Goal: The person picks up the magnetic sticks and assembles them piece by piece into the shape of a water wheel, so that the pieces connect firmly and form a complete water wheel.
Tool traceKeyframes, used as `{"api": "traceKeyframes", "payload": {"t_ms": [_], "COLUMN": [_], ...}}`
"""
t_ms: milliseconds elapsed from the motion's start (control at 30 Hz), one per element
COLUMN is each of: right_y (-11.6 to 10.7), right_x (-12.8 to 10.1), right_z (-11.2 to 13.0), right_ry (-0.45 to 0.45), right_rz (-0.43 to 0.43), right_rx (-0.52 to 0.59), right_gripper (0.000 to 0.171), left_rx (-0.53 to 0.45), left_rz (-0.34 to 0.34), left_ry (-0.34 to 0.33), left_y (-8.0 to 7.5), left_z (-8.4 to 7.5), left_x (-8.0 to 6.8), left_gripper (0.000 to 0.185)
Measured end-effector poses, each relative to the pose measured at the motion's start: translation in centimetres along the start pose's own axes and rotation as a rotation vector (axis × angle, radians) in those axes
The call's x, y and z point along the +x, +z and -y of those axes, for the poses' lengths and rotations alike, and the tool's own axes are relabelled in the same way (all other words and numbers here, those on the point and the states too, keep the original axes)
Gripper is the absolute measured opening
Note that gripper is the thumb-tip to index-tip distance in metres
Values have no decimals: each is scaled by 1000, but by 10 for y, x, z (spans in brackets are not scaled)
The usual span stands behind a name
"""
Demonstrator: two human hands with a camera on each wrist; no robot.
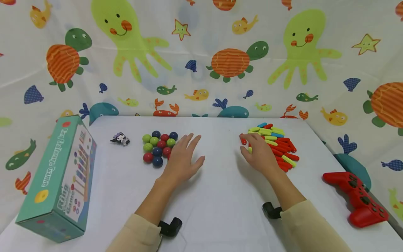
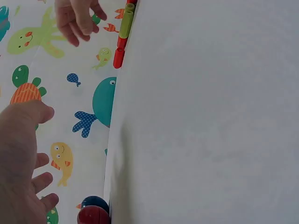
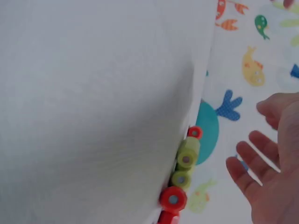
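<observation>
My left hand (image 1: 180, 161) is held above the white table, fingers spread and holding nothing. It is nearest to a cluster of glossy balls (image 1: 157, 152) in red, dark blue and green, and hides some on their right side. Over the left edge of a pile of short plastic tubes (image 1: 281, 148) hangs my right hand (image 1: 260, 154), its fingers loosely bent and nothing in them. Most tubes are red, others yellow-green, a few blue. In the right wrist view, tubes with hollow ends (image 3: 173, 199) lie below the fingers (image 3: 243, 175); the left wrist view shows two balls (image 2: 95, 212) near my left fingertips.
A tall green game box (image 1: 53, 182) stands at the left. Behind the balls to the left lies a small figurine (image 1: 120, 139). A red game controller (image 1: 355, 199) rests near the right edge. A cloth printed with sea animals (image 1: 201, 45) hangs behind the table (image 1: 217, 210).
</observation>
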State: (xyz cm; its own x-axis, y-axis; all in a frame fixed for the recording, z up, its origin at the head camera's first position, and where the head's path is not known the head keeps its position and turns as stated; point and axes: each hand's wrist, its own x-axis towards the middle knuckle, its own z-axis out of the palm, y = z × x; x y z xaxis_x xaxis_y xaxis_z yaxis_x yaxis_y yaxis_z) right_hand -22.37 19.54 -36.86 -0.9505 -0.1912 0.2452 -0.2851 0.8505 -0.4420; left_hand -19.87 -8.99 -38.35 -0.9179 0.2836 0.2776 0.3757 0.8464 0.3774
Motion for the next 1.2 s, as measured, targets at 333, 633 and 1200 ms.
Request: {"api": "traceKeyframes", "payload": {"t_ms": [333, 633, 1200], "right_y": [-8, -2, 4], "right_x": [7, 12, 8], "right_z": [-24, -25, -13], "right_ry": [193, 155, 93], "right_rz": [135, 303, 364], "right_rx": [-10, -77, 7], "right_gripper": [36, 41, 37], "left_rx": [-223, -105, -181], "left_rz": [-168, -93, -60], "left_ry": [-98, -173, -348], "left_y": [-20, -24, -18], "left_z": [19, 32, 35], "left_x": [-26, -37, -35], "left_gripper": [44, 32, 39]}}
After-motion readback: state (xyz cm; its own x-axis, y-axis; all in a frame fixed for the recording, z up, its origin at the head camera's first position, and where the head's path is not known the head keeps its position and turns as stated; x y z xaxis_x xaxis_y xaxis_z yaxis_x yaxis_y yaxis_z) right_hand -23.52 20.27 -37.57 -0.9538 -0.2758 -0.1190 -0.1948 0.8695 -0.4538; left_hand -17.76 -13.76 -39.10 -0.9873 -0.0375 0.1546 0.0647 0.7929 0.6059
